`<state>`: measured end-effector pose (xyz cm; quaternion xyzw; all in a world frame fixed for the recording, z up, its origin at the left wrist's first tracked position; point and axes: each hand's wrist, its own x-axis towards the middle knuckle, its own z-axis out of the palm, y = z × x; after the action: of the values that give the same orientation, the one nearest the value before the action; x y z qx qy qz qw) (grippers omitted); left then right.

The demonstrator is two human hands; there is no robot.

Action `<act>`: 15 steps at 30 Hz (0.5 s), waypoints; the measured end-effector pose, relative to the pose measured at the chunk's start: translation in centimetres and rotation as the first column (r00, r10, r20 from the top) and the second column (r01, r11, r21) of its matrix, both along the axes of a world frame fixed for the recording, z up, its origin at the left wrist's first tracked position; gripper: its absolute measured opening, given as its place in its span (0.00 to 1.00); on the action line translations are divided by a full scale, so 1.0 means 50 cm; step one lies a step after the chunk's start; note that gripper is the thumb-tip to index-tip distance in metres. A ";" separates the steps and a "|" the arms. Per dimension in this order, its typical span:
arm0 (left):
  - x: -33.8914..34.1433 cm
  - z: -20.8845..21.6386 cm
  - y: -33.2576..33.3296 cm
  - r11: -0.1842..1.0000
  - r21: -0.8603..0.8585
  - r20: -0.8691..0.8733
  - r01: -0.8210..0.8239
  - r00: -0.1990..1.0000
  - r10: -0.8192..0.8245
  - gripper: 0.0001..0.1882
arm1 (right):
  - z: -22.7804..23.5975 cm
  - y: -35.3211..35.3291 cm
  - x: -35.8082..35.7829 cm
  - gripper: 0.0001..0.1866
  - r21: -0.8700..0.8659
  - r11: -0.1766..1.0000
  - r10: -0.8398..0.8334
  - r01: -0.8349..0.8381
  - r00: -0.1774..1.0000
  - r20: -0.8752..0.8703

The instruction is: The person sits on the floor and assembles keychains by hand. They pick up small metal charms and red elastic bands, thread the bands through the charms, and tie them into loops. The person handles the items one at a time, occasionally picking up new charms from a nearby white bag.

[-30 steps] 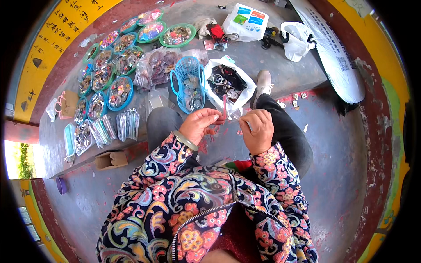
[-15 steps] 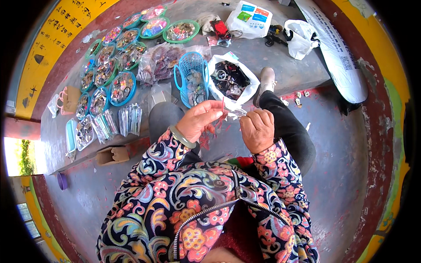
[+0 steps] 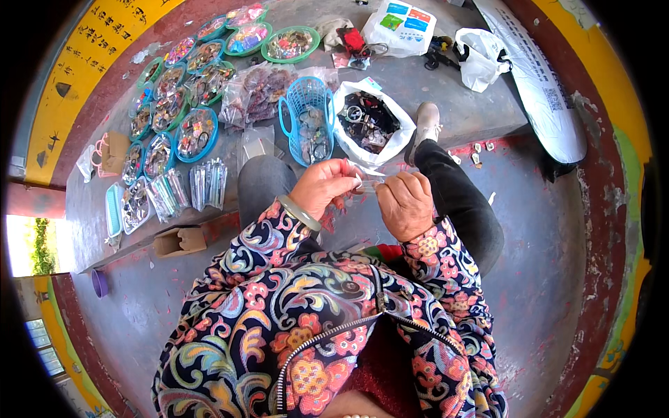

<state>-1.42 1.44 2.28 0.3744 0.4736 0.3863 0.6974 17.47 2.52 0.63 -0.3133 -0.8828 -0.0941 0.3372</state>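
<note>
In front of my knees both hands are raised, fingertips closed and a short gap apart. Between them stretches a small pale, partly see-through strip [image 3: 368,185], too fine to make out exactly. One end of it is pinched by the thumb and fingers of my left hand [image 3: 320,189], which has a bangle at its wrist. My right hand [image 3: 405,207] grips the other end, its knuckles turned up. Just beyond the hands stand a white plastic bag [image 3: 375,157] full of dark small items and a blue plastic basket [image 3: 306,101] with small pieces inside.
Several round trays of trinkets [image 3: 196,136] crowd the ledge at the left, with packets of pen-like sticks [image 3: 208,184] nearer. Below the ledge edge sit a cardboard box [image 3: 180,242] and a purple cup [image 3: 100,283]. White bags [image 3: 481,59] lie at the far right.
My hands have come slightly closer together. The thin red strip that stood up at my left fingertips no longer shows; the pale strip now spans the gap between the hands.
</note>
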 end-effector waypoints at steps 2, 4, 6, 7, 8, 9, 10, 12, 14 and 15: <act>-0.001 -0.013 0.001 1.000 0.014 -0.015 -0.018 1.000 0.018 0.08 | -0.001 -0.001 -0.001 0.11 -0.003 1.000 0.016 -0.016 1.000 0.003; 0.000 -0.017 0.005 0.999 0.029 -0.027 -0.019 0.999 0.020 0.08 | -0.002 -0.003 -0.002 0.11 -0.009 1.000 0.027 -0.026 1.000 0.006; 0.000 -0.018 0.007 0.999 0.045 -0.037 -0.009 0.999 0.011 0.06 | -0.002 -0.005 -0.004 0.11 -0.001 0.999 0.041 -0.041 0.999 0.011; 0.003 -0.022 0.008 0.999 0.023 -0.019 -0.022 1.000 0.023 0.05 | -0.001 -0.006 -0.005 0.11 0.003 0.999 0.049 -0.049 0.999 0.014; 0.009 -0.028 0.010 0.999 0.001 0.000 -0.035 0.999 0.035 0.05 | 0.000 -0.008 -0.007 0.10 -0.006 0.998 0.058 -0.058 0.998 0.010; 0.012 -0.033 0.011 0.999 -0.019 0.018 -0.048 0.999 0.049 0.05 | 0.001 -0.010 -0.008 0.09 -0.011 0.998 0.069 -0.069 0.998 0.007; 0.012 -0.036 0.010 0.995 -0.068 0.046 -0.072 0.996 0.075 0.04 | 0.003 -0.011 -0.009 0.08 -0.017 0.997 0.079 -0.079 0.997 0.004; 0.012 -0.044 0.009 0.980 -0.166 0.099 -0.113 0.987 0.130 0.04 | 0.005 -0.006 -0.011 0.13 -0.051 0.996 0.074 -0.075 0.997 -0.010; 0.004 -0.055 0.012 0.979 -0.131 0.128 -0.155 0.977 0.171 0.04 | 0.016 0.003 -0.010 0.16 -0.177 0.982 0.042 -0.059 0.994 -0.099; -0.003 -0.058 0.014 0.978 -0.111 0.139 -0.176 0.972 0.191 0.04 | 0.033 0.010 -0.005 0.17 -0.283 0.958 0.003 -0.054 0.984 -0.180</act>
<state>-1.55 2.15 -0.62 0.2643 0.4711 0.4523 0.7096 17.23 3.02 2.26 -0.3531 -0.8579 0.0682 0.3669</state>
